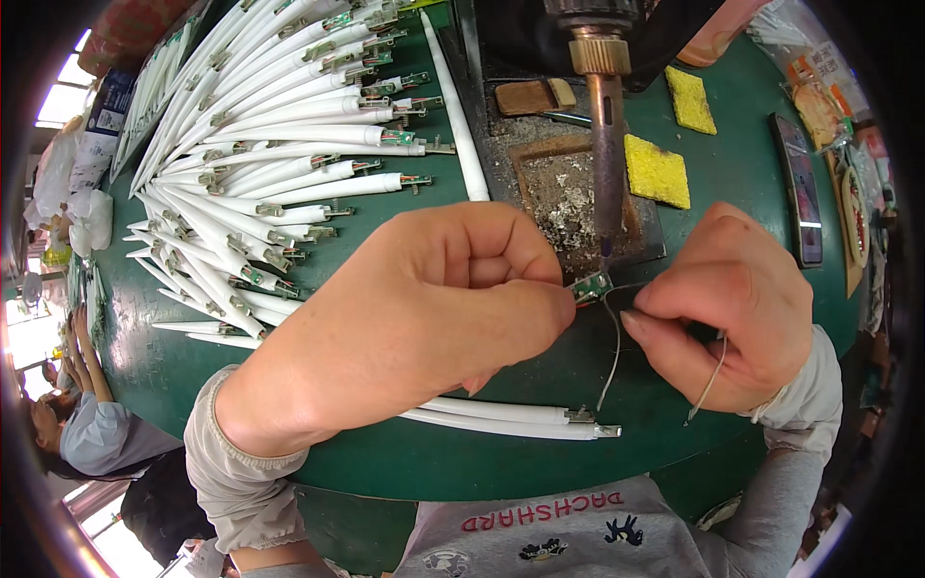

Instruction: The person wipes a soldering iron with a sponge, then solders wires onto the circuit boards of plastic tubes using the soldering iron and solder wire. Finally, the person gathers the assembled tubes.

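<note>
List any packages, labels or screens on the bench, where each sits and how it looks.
Phone: right of the yellow sponges, flat dark slab, screen faintly lit.
Clear plastic bags: far right edge, holding orange and white contents.
Blue box: far left edge, partly hidden.
White bags: left edge, crumpled.

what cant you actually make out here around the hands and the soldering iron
Head view only:
- Small green circuit board: mostly covered by the left hand; its parts are too small to tell.
- Soldering iron: handle cut off by the top edge; tip contact with the board unclear.
- Thin wire: its upper end is hidden under the right hand.
- White tubes: partly behind the left hand.
</note>
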{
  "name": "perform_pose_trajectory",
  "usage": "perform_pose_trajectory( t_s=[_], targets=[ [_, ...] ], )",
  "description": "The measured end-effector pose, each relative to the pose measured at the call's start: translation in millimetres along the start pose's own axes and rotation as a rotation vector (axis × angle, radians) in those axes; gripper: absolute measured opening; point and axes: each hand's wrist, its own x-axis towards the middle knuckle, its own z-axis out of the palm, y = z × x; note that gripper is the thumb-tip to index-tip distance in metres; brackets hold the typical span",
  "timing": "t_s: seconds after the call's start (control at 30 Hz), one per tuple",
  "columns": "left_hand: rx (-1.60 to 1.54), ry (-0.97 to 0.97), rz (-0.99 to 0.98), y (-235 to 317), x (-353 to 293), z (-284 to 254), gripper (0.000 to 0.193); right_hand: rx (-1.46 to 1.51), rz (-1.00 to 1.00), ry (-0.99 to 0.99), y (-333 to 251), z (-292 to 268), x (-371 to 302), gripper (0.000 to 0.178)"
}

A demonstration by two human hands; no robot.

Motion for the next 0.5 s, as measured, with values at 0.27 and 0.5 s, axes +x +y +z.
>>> perform_pose_trajectory(
  t_s=[0.27,0.5],
  targets=[
    [-0.017,-0.036,-0.08,3.2,-1.0,4.3,0.011,-0.045,-0.227,0.02,4.8,3.0,-8.4,0.038],
    [0.031,-0.105,-0.156,2.3,-2.4,4.8,0.009,-0.149,-0.392,0.051,4.8,6.7,-9.1,0.034]
  ],
)
